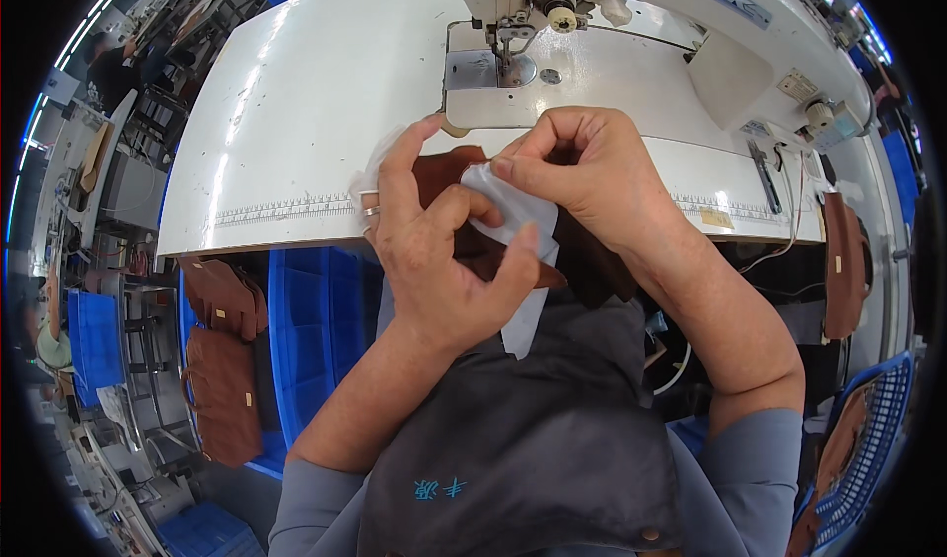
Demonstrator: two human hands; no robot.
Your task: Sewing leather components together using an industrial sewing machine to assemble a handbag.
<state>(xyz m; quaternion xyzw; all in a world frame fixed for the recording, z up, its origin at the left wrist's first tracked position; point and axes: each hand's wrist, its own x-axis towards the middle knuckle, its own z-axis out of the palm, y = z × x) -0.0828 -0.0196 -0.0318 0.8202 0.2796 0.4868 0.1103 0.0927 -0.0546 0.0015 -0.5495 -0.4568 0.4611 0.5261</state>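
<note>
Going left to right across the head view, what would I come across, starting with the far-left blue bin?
Blue bin, brown bag, left hand, right hand, slim dark tool, hanging brown piece.

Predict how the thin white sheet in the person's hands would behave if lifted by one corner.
Probably floppy: the thin white sheet shows folds, and its narrow end hangs past the white tabletop. Likely light, since the right hand pinches it between thumb and finger.
</note>
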